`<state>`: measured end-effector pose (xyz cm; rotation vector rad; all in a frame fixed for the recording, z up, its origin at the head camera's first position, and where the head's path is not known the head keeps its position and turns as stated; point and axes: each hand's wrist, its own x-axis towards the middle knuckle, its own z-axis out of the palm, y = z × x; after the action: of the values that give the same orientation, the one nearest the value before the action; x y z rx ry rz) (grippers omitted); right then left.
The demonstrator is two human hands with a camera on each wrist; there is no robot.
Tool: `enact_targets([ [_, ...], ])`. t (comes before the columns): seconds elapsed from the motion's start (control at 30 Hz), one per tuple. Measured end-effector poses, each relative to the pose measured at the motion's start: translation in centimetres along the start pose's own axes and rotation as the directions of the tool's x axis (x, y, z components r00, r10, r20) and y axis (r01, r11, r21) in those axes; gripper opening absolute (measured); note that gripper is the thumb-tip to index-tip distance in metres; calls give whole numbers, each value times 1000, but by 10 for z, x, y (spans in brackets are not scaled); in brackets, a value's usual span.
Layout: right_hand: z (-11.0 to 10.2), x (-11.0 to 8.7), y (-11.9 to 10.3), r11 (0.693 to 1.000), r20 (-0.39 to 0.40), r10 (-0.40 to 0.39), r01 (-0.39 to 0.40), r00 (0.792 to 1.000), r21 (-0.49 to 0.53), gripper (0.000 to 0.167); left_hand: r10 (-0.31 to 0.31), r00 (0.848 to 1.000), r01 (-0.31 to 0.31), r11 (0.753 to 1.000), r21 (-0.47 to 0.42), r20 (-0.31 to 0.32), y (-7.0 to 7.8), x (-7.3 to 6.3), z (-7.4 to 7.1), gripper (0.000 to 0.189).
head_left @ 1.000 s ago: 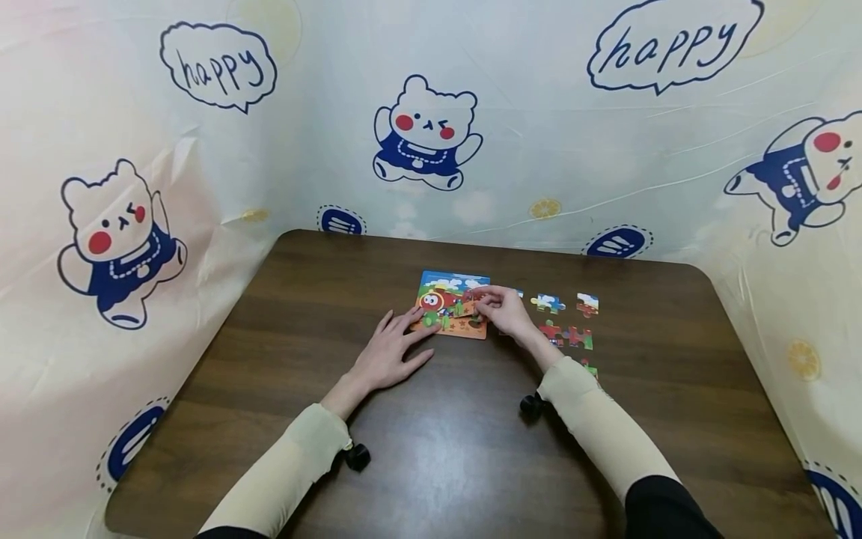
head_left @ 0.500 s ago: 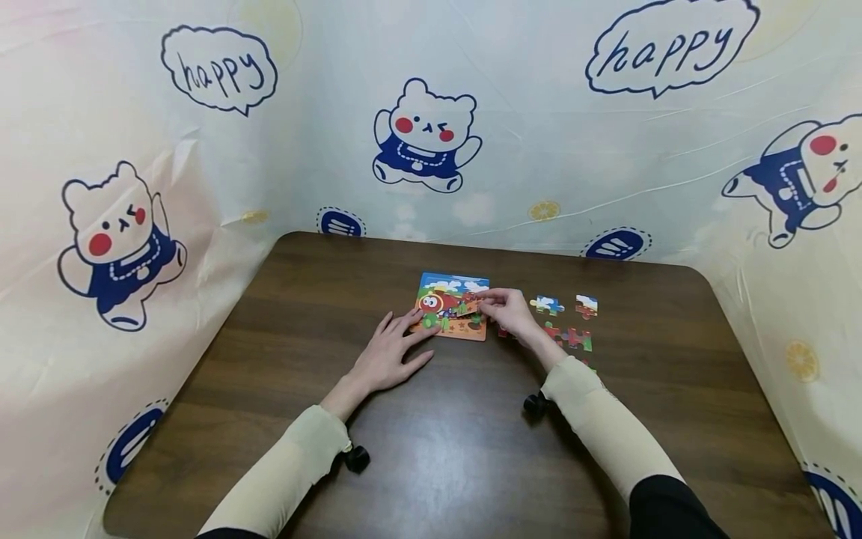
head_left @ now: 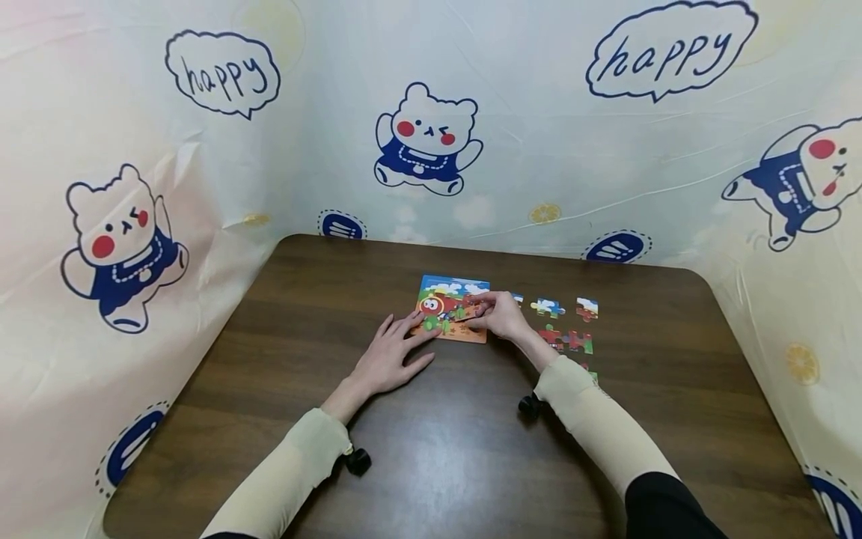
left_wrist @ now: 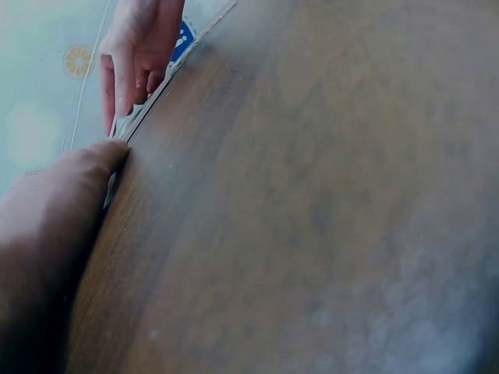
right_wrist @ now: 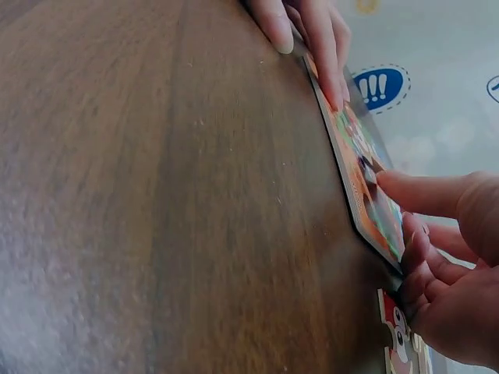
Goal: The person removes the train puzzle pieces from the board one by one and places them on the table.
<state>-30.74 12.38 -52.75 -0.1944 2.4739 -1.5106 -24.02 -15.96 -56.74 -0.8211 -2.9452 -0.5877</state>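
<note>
A jigsaw puzzle board point(head_left: 456, 287), with a red cartoon figure, blue sky and orange ground, lies flat toward the back of the table. The spread fingers of my left hand point(head_left: 385, 361) rest on its lower left corner. At the board's right side my right hand point(head_left: 506, 317) pinches a puzzle piece point(right_wrist: 370, 172) between thumb and fingers. That piece is held low over the board and is partly covered by the fingertips. The right wrist view shows the board's thin edge point(right_wrist: 348, 190) on the table.
Right of the board lie several loose puzzle pieces, among them a blue and white one point(head_left: 548, 308), one at the far right point(head_left: 587, 308) and red ones point(head_left: 578, 341). My right forearm partly hides others. A printed curtain point(head_left: 532, 150) surrounds the brown table point(head_left: 431, 464).
My right hand has shifted slightly over the right part of the board, and its thumb now sits lower, toward the orange area. The left hand stays in place.
</note>
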Motion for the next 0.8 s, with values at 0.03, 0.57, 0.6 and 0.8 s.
enact_targets([
  [0.03,0,0,0,1000,1,4,-4,1000,-7,48,-1,1000,1,1000,0,2,0,0,0,58],
  [0.57,-5,-7,0,996,40,-64,67,997,-64,41,-2,1000,2,1000,3,-2,1,-1,1,58],
  [0.6,-6,-8,0,995,36,-72,74,997,-62,40,-2,1000,2,1000,2,-5,1,-1,0,58],
  [0.8,-14,-18,5,998,13,-65,65,998,7,37,-4,1000,4,1000,1,-3,2,-1,1,58],
])
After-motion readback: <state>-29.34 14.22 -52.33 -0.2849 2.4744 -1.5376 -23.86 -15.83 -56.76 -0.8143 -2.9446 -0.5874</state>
